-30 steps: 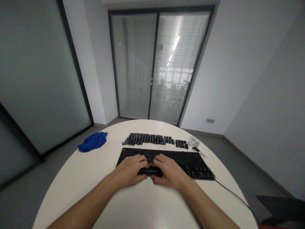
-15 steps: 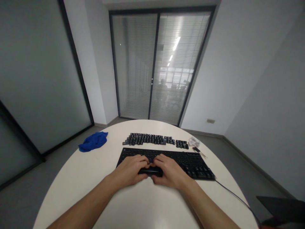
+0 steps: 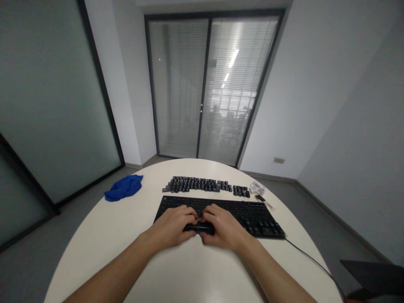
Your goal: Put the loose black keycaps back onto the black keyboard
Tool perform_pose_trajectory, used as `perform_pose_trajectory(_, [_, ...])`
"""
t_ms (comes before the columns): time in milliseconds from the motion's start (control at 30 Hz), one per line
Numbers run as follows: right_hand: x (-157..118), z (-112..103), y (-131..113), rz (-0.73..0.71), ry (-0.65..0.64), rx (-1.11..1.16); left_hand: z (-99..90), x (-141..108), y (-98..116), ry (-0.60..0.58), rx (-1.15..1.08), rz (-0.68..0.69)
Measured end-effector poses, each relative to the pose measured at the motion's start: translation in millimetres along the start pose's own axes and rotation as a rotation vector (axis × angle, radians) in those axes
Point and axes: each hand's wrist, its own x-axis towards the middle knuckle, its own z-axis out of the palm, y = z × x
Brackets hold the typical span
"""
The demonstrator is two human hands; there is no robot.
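A black keyboard (image 3: 268, 216) lies on the round pale table (image 3: 120, 235), its upper part showing bare key sockets and its right end carrying keys. My left hand (image 3: 176, 223) and my right hand (image 3: 222, 225) meet at the keyboard's front edge, left of its middle. Both have curled fingers over the keys area and thumbs at the near edge. Whatever the fingertips pinch is too small to make out. Behind the keyboard, loose black keycaps (image 3: 195, 184) stand in rows, with a smaller group (image 3: 241, 191) to their right.
A blue cloth (image 3: 124, 187) lies at the table's left. Crumpled clear plastic (image 3: 257, 188) and a small dark item (image 3: 260, 198) are at the right. A cable (image 3: 307, 254) runs from the keyboard over the right edge. A dark object (image 3: 375, 275) stands at the lower right.
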Motion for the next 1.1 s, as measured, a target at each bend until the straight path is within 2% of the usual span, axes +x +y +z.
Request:
perform_pose_trajectory(400, [-1.7,-9.7,-1.3,-0.013,-0.04,0.023,3.1,-0.7,-4.0,0.058,-0.021,0.054])
perform_pose_trajectory(667, [-1.8,-9.7,1.0,-0.024,-0.031,0.035,4.5,1.3,-1.9,0.1,-0.016,0.04])
perform_pose_trajectory(800, [-2.7,-9.8,2.0,-0.025,-0.03,0.039,6.4,3.4,-4.3,0.18,-0.031,-0.028])
perform_pose_trajectory(933, [-2.5,-9.3,2.7,-0.017,-0.026,0.042,8.4,4.6,-11.1,0.277,-0.024,-0.157])
perform_pose_trajectory(1100, [-2.6,-8.4,3.7,-0.026,-0.02,0.048,9.0,4.9,-21.7,0.317,0.005,-0.315])
